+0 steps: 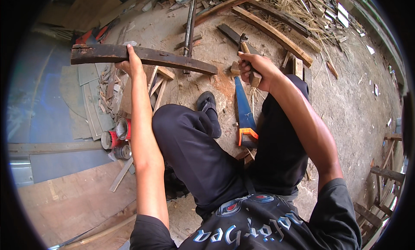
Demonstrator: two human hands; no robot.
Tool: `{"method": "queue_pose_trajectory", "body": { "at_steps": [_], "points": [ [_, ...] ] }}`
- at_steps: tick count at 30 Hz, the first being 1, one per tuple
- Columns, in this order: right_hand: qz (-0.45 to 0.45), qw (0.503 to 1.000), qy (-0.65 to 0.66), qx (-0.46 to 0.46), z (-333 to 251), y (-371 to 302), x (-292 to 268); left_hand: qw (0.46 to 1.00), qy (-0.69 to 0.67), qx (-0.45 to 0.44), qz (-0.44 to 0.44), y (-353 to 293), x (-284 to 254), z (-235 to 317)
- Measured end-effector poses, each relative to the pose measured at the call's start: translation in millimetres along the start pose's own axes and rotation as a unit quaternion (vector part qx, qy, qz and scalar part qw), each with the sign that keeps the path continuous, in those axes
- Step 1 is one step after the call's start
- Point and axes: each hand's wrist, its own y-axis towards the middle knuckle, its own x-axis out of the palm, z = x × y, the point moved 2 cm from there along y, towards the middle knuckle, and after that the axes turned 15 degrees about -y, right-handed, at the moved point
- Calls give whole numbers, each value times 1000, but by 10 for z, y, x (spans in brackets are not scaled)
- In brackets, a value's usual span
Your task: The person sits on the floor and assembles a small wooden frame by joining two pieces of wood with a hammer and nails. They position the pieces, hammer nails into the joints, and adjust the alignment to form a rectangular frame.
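Note:
My left hand (131,63) is closed around a long, dark, weathered wooden beam (173,61), holding it up crosswise on the left. One end of the beam looks split. My right hand (262,69) grips the wooden handle of a hammer (245,47), its small dark head pointing away from me. Just beyond the hammer lies a dark piece of wood (228,32). Between my legs a handsaw (245,105) with a blue blade and an orange and black handle rests on the ground, next to my right knee.
Several long timbers (276,34) lie at the far side beside straw and wood scraps. A narrow dark bar (189,31) stretches behind the beam. Red cans (123,128) stand left of my leg, near flat sheets (88,98). Wooden frames (387,174) are at the right edge.

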Motion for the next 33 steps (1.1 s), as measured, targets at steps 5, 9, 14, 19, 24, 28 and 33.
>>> {"method": "queue_pose_trajectory", "body": {
  "at_steps": [5,9,14,19,24,28,33],
  "points": [
    [-3,1000,-5,-3,-22,-2,9,999,21,27,11,72,-72,24],
    [2,1000,-30,-8,18,37,23,995,12,100,10,123,-206,46],
    [11,998,-68,-8,-28,-7,-73,996,-11,64,-56,-173,29,268],
    [-20,998,-55,4,7,17,-5,989,-76,53,-118,-254,59,404],
    [-32,997,-71,12,51,71,-8,964,-122,0,-236,-402,149,514],
    [-47,998,-46,21,36,87,-61,883,-219,-112,-400,-503,175,606],
    [-32,998,-40,22,50,102,-66,821,-223,-178,-496,-682,237,827]
  ]
}}
